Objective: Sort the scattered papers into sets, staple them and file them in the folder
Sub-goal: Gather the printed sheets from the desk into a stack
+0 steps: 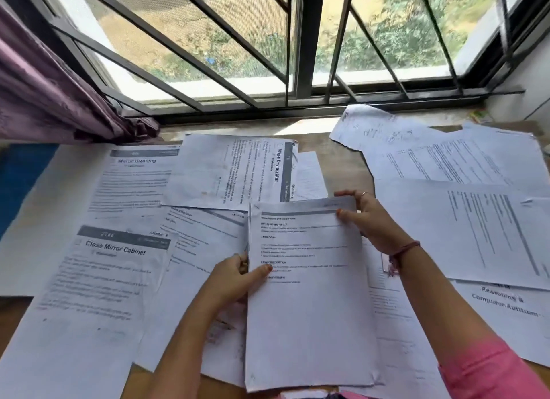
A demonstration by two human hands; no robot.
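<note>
A small stack of printed sheets point(309, 309) lies upright in front of me, held by both hands. My left hand point(238, 275) grips its left edge, thumb on top of the page. My right hand point(369, 217) pinches the top right corner, thumb on the page and fingers behind. Around the stack, loose printed papers cover the wooden table point(333, 148): a "Close Mirror Cabinet" sheet point(98, 279) at the near left, a "Mirror Cleaning" sheet point(125, 178) behind it, and a sideways "Wipe Drying Mat" sheet point(232, 172) in the middle. No stapler shows.
More overlapping sheets point(464, 196) spread across the right side of the table. A barred window point(291, 41) runs along the far edge, with a purple curtain point(47, 100) at the left. A blue surface point(20, 175) peeks out at the far left.
</note>
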